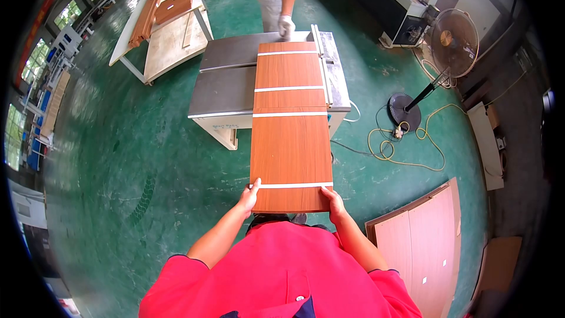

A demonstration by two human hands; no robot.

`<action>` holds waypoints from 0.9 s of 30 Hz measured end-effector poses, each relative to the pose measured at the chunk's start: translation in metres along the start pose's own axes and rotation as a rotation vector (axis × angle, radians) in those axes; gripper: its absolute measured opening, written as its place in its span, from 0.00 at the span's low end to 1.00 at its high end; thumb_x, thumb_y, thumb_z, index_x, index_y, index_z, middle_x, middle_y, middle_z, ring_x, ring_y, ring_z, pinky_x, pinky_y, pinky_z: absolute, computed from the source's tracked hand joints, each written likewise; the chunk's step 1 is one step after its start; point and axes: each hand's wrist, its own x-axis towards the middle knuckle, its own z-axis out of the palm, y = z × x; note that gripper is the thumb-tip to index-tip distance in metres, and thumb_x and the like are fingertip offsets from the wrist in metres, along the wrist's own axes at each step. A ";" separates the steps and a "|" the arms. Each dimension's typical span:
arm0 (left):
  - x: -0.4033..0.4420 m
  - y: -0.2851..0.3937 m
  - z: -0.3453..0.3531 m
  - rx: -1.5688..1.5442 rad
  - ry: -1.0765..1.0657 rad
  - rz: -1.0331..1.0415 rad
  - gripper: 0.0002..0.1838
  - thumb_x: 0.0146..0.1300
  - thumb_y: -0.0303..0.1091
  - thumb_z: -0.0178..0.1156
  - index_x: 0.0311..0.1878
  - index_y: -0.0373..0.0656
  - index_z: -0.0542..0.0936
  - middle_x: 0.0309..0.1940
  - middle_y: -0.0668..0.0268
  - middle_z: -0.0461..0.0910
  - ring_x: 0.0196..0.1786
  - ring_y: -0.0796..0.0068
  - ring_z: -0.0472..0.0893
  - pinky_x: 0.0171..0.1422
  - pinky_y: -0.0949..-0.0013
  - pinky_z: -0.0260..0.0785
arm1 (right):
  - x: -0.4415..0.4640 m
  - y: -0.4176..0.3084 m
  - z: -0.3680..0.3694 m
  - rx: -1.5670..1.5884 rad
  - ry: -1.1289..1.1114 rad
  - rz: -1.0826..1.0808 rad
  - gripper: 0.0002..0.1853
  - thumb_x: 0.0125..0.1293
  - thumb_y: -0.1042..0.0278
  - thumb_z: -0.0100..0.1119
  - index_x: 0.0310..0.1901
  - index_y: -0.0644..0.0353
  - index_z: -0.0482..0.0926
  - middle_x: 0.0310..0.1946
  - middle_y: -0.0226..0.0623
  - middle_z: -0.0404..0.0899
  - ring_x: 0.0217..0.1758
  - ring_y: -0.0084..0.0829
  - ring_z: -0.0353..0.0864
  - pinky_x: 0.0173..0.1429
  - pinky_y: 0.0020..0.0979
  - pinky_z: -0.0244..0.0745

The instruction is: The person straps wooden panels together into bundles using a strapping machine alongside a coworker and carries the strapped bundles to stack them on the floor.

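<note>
A long reddish-brown wood-grain board [291, 150] with several white strips across it stretches away from my body. Its far part lies over the grey metal top of a saw-like machine table [226, 88], beside a metal rail [321, 62]. A thin dark line crosses the board near its middle; whether it is one piece or two I cannot tell. My left hand [249, 195] is closed round the left edge at the near end, thumb on top by the last white strip. My right hand [334, 201] grips the right edge opposite, thumb also on top. The fingers underneath are hidden.
Beyond the table stands a co-worker whose gloved hand [286, 26] is by the board's far end. A pedestal fan [406, 109] with cables [435, 168] on the floor is at right. Large panels [418, 241] lie right of me; a workbench [176, 53] with brown boards stands far left.
</note>
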 end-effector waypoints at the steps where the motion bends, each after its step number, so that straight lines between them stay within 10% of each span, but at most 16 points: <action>1: 0.000 0.000 0.000 0.000 -0.001 -0.002 0.44 0.63 0.67 0.53 0.67 0.36 0.62 0.63 0.54 0.68 0.67 0.64 0.66 0.70 0.59 0.58 | -0.001 0.000 0.000 0.003 0.000 -0.001 0.28 0.60 0.49 0.64 0.54 0.63 0.73 0.49 0.39 0.79 0.53 0.32 0.78 0.60 0.34 0.67; 27: 0.029 -0.023 -0.018 0.014 -0.122 -0.135 0.47 0.66 0.66 0.49 0.72 0.34 0.52 0.70 0.52 0.59 0.74 0.62 0.55 0.77 0.61 0.45 | -0.019 0.080 0.063 0.859 -0.083 0.096 0.36 0.61 0.40 0.60 0.65 0.50 0.65 0.63 0.37 0.69 0.66 0.43 0.64 0.71 0.56 0.52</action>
